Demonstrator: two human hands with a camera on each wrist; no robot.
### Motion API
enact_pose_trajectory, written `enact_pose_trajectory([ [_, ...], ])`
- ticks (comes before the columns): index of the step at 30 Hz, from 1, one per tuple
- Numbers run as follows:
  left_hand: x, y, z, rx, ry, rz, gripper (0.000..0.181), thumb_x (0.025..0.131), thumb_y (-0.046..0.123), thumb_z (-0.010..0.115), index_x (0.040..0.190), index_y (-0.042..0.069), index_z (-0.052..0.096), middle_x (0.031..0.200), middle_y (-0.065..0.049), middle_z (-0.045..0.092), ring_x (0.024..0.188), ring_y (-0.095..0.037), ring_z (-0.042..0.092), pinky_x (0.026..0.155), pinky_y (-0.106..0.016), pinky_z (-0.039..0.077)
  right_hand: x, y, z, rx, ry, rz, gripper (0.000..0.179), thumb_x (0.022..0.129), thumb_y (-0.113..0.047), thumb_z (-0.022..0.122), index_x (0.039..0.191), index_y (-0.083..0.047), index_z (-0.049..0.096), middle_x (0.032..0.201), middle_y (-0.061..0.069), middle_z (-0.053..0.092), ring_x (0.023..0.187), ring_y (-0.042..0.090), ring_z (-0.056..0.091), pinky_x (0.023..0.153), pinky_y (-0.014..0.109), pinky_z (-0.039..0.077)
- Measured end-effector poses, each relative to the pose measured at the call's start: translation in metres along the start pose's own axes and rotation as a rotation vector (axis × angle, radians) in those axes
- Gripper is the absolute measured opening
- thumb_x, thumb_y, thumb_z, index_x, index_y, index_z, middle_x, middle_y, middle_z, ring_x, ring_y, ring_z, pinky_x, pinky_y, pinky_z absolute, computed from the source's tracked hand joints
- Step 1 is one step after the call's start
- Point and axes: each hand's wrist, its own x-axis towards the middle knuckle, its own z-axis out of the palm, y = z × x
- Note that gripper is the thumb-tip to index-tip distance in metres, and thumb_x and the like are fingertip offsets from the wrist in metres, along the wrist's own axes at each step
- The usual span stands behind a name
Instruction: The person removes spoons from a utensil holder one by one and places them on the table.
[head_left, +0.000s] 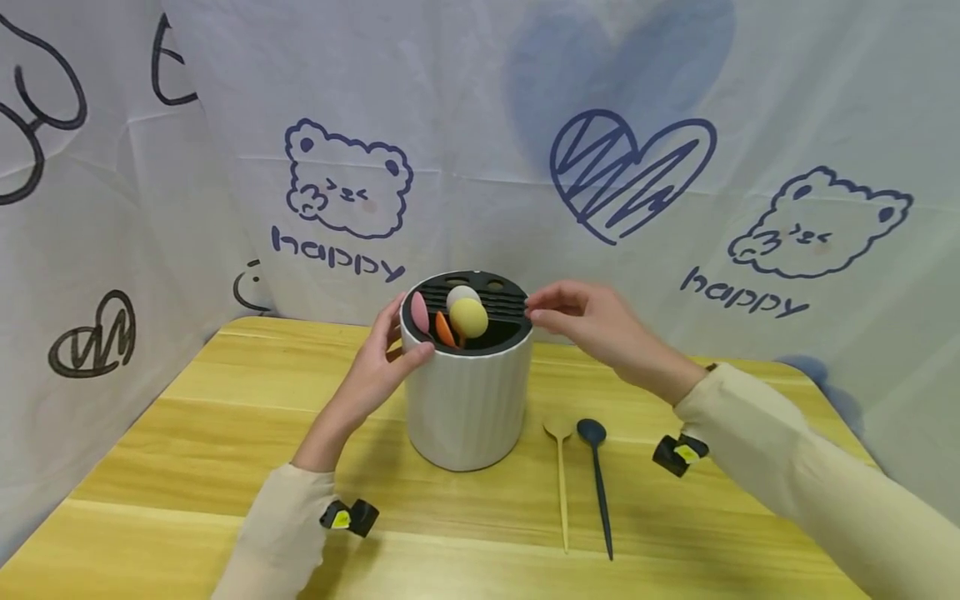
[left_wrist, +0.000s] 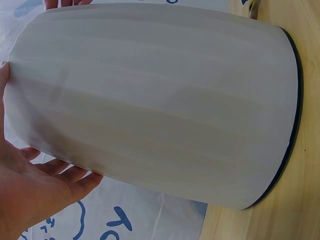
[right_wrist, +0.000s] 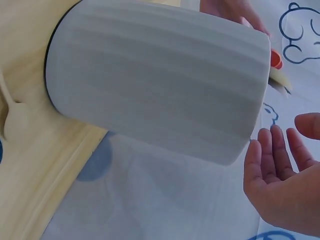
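Observation:
A white ribbed utensil holder (head_left: 465,408) stands upright on the table, topped by a black slotted lid (head_left: 510,305). Out of the lid rise a pink spoon (head_left: 419,312), an orange utensil (head_left: 445,329), a yellow spoon (head_left: 468,318) and a whitish one (head_left: 461,294) partly behind it. My left hand (head_left: 375,362) grips the holder's left side, thumb at the front rim and fingers around the back wall. On the other side, my right hand (head_left: 588,323) is at the rim with loosely bent fingers and holds nothing. In the right wrist view its fingertips (right_wrist: 276,132) are right beside the rim.
To the right of the holder, a beige fork (head_left: 562,483) and a dark blue spoon (head_left: 600,492) lie side by side, handles toward me. The wooden table (head_left: 225,400) ends at a white printed cloth (head_left: 465,108) hanging behind and at the left.

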Motion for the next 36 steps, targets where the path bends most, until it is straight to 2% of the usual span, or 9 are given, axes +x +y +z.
enact_pose_trajectory([
  [5,-0.001,-0.001,-0.001,-0.004,0.004,0.003,0.08,0.092,0.033,0.06,0.156,0.015,0.015,0.155,-0.016,0.025,0.139,-0.035,0.029,0.111,-0.052,0.026,0.01,-0.009,0.007,0.027,-0.014,-0.012,0.027,0.096,-0.016,0.061,0.118,-0.001,0.064,0.114,0.011,0.065,0.103,0.023,0.06,0.09,0.035,0.05],
  [12,0.0,-0.001,-0.001,-0.008,-0.003,0.003,0.08,0.092,0.035,0.06,0.156,0.017,0.015,0.154,-0.016,0.025,0.138,-0.035,0.03,0.111,-0.052,0.026,0.021,-0.027,0.001,0.104,-0.035,-0.044,0.028,0.096,-0.011,0.059,0.118,0.005,0.061,0.113,0.014,0.064,0.101,0.026,0.061,0.086,0.035,0.053],
  [16,-0.001,-0.001,-0.002,-0.004,0.001,-0.003,0.08,0.092,0.034,0.06,0.156,0.017,0.015,0.155,-0.016,0.025,0.138,-0.035,0.029,0.111,-0.052,0.026,0.027,-0.033,0.005,0.083,-0.069,-0.037,0.026,0.095,-0.011,0.061,0.117,0.004,0.063,0.113,0.013,0.065,0.098,0.024,0.061,0.084,0.036,0.053],
  [25,-0.001,-0.002,-0.002,-0.003,0.005,-0.011,0.078,0.093,0.032,0.06,0.156,0.017,0.015,0.155,-0.015,0.024,0.139,-0.035,0.028,0.111,-0.053,0.026,0.028,-0.028,0.031,0.033,-0.071,-0.049,0.026,0.086,-0.007,0.071,0.111,0.002,0.066,0.101,0.012,0.067,0.091,0.022,0.063,0.079,0.03,0.054],
  [31,0.001,0.001,0.0,-0.014,-0.005,-0.001,0.079,0.093,0.033,0.061,0.155,0.015,0.015,0.156,-0.012,0.024,0.139,-0.031,0.028,0.111,-0.051,0.027,0.029,-0.03,0.033,0.045,-0.05,-0.07,0.028,0.083,-0.003,0.073,0.109,0.003,0.065,0.099,0.013,0.066,0.088,0.023,0.062,0.08,0.03,0.053],
  [36,0.001,0.002,0.0,-0.016,-0.005,0.002,0.081,0.092,0.035,0.062,0.155,0.016,0.016,0.155,-0.013,0.025,0.139,-0.032,0.029,0.111,-0.052,0.027,0.031,-0.034,0.034,0.054,-0.079,-0.051,0.029,0.082,0.001,0.073,0.11,0.004,0.065,0.096,0.013,0.065,0.084,0.022,0.062,0.078,0.03,0.054],
])
